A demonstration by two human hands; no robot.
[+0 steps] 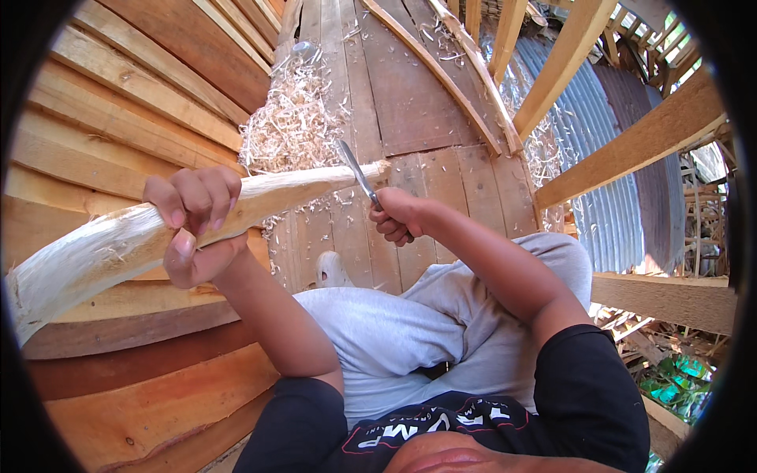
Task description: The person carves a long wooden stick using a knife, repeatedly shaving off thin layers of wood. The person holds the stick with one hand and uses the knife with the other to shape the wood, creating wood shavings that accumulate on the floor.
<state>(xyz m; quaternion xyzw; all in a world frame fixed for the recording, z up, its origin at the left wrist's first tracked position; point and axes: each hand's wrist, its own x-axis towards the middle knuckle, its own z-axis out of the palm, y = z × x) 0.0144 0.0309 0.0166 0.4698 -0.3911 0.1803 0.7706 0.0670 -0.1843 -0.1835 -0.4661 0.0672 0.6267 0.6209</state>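
Observation:
A long, pale, peeled wooden pole [268, 189] runs from the lower left up to its blunt end near the middle. My left hand [197, 217] is closed round it, fingers over the top and thumb underneath. In my right hand [398, 214] is the handle of a knife [360, 173], the fist wrapped tightly round it. The blade points up and to the left, lying across the pole close to its far end; whether it touches the wood I cannot tell. Both arms are bent over my grey trousers.
Curly wood shavings [292, 118] are heaped on the plank floor [378, 94] beyond the pole. Stacked boards [118, 102] line the left side. Two long thin strips [441, 67] lie at the far right, by a timber railing [623, 162] with corrugated metal sheets [599, 173] outside.

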